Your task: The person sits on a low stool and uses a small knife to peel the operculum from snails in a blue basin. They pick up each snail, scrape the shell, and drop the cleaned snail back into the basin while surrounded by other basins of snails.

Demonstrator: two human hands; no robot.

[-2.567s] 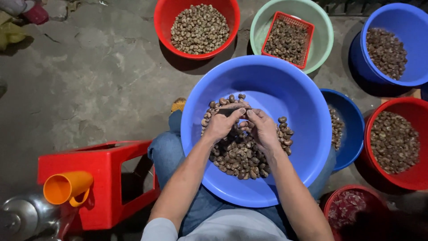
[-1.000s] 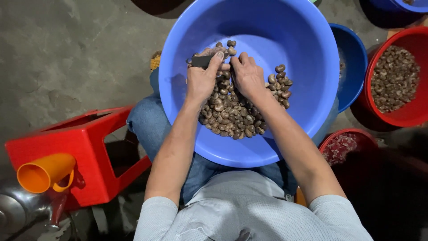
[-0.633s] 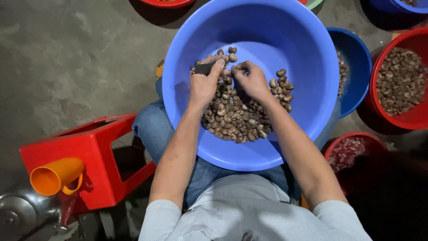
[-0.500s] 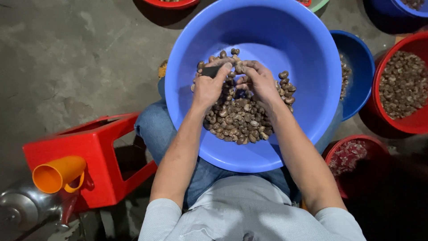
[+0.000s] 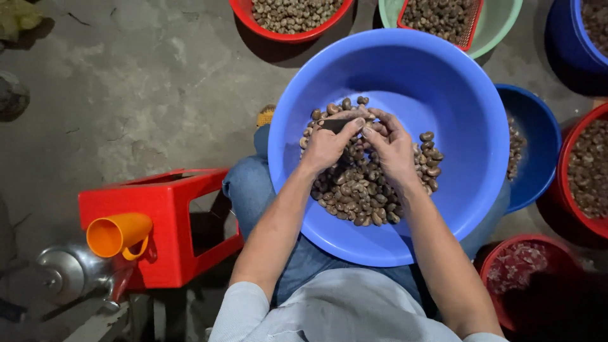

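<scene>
A large blue basin [image 5: 443,82] rests on my lap, holding a heap of brown nuts [image 5: 354,183] in its near half. My left hand [image 5: 326,142] grips a small dark tool [image 5: 334,125] above the heap. My right hand [image 5: 391,142] is closed on a nut right beside the tool's tip, its fingers touching the left thumb. Both forearms reach in over the basin's near rim.
A red plastic stool [image 5: 158,209] stands at my left with an orange cup [image 5: 117,234] and a metal kettle [image 5: 69,272]. Around the basin sit a red bowl of nuts [image 5: 288,19], a green bowl with a red basket [image 5: 443,19], blue bowls [image 5: 525,158] and red bowls [image 5: 586,171] on the concrete floor.
The view has tilted up, bringing the far bowls back into sight. My hands stay together over the heap, working a nut against the tool.
</scene>
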